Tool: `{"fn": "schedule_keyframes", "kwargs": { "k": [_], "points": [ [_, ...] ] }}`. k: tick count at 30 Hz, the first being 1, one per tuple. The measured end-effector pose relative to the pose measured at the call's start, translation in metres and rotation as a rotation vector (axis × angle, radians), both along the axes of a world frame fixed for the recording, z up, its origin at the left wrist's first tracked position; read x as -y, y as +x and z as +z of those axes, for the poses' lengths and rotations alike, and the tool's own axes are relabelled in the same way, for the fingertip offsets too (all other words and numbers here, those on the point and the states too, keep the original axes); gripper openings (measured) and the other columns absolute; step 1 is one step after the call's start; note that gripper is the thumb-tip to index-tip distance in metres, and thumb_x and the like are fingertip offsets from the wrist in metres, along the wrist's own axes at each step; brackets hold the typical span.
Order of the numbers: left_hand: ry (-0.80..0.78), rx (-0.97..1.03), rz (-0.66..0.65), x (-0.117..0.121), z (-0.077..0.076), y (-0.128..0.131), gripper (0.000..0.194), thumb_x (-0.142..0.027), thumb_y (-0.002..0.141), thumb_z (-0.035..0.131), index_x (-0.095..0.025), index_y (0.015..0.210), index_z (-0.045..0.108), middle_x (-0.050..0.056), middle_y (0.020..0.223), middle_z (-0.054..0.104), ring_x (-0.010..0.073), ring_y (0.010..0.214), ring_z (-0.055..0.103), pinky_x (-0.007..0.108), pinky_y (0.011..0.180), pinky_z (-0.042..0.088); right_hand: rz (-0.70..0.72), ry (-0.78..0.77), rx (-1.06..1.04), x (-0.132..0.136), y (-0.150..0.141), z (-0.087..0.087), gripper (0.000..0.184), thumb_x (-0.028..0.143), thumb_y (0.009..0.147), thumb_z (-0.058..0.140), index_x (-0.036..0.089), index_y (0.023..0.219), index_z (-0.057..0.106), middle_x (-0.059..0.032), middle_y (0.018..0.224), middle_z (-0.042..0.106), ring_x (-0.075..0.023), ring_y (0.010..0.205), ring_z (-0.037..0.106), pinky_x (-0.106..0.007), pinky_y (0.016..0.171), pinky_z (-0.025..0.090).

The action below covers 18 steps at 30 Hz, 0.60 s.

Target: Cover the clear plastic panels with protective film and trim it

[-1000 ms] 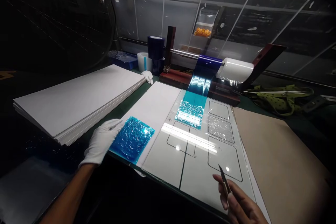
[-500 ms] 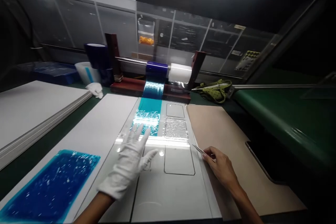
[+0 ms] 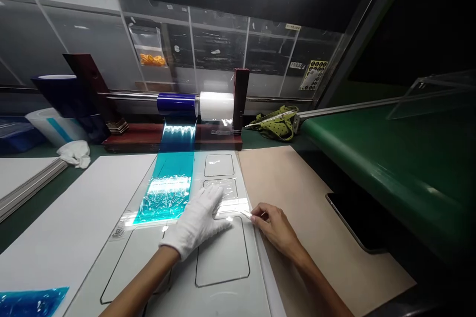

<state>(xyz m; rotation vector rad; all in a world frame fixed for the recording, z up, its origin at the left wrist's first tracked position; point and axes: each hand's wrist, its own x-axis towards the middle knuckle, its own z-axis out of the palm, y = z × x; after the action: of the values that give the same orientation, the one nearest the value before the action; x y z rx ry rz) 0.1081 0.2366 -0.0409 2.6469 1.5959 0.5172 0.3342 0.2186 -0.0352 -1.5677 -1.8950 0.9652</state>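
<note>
My left hand, in a white glove, lies with its fingers stretched out over the clear film piece on the glass sheet. To its left, a strip of teal film runs down from the dark blue roll; its lower part is wrinkled and shiny. My right hand is bare and pinches a thin, pointed metal tool close to the sheet's right edge. The tool's exact kind is too small to tell. Black outlines of rounded rectangles show on the sheet.
A white roll shares the rod of the dark red wooden stand. Brown board lies on the right, with a dark phone-like device at its edge. A blue film piece sits at lower left; a green pouch is behind.
The view has swung right, so the scene sits farther left. My left hand has gone from the teal film to the clear film piece. My right hand still pinches the metal tool.
</note>
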Motion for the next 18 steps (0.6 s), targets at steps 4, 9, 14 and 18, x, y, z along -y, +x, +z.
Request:
{"fn": "schedule_keyframes", "kwargs": {
  "k": [4, 9, 14, 18],
  "points": [
    [0.131, -0.039, -0.018, 0.001, -0.004, -0.007, 0.015, -0.015, 0.091, 0.042, -0.017, 0.101, 0.053, 0.005, 0.095, 0.061, 0.0166, 0.084, 0.059, 0.032, 0.076, 0.053, 0.005, -0.07, -0.1, 0.0, 0.016, 0.002, 0.014, 0.035, 0.081, 0.057, 0.021, 0.079, 0.061, -0.0003, 0.081, 0.065, -0.0177, 0.075, 0.059, -0.028, 0.066, 0.043],
    [0.39, -0.108, -0.051, 0.052, -0.002, -0.005, 0.059, 0.012, 0.079, 0.032, -0.012, 0.131, 0.042, 0.013, 0.125, 0.059, 0.0206, 0.113, 0.059, 0.035, 0.092, 0.053, -0.124, 0.151, 0.194, 0.008, 0.051, -0.011, 0.011, 0.027, 0.084, 0.051, 0.021, 0.085, 0.059, -0.004, 0.09, 0.065, -0.0215, 0.084, 0.06, -0.033, 0.073, 0.044],
    [0.591, -0.208, -0.038, 0.133, -0.016, 0.002, 0.06, 0.014, 0.076, 0.034, -0.013, 0.128, 0.048, 0.004, 0.122, 0.064, 0.0162, 0.108, 0.062, 0.027, 0.086, 0.057, -0.189, 0.291, 0.365, 0.028, 0.074, -0.024, 0.025, 0.028, 0.087, 0.048, 0.019, 0.106, 0.06, -0.0088, 0.108, 0.065, -0.0272, 0.101, 0.057, -0.04, 0.084, 0.043],
    [0.472, -0.153, -0.013, 0.189, -0.041, 0.008, 0.067, 0.0, 0.086, 0.037, -0.016, 0.148, 0.02, 0.003, 0.131, 0.057, 0.0162, 0.117, 0.057, 0.027, 0.087, 0.057, -0.199, 0.289, 0.401, 0.052, 0.079, -0.02, 0.029, 0.029, 0.087, 0.048, 0.018, 0.111, 0.06, -0.01, 0.113, 0.062, -0.0275, 0.104, 0.055, -0.043, 0.087, 0.043]
  ]
}}
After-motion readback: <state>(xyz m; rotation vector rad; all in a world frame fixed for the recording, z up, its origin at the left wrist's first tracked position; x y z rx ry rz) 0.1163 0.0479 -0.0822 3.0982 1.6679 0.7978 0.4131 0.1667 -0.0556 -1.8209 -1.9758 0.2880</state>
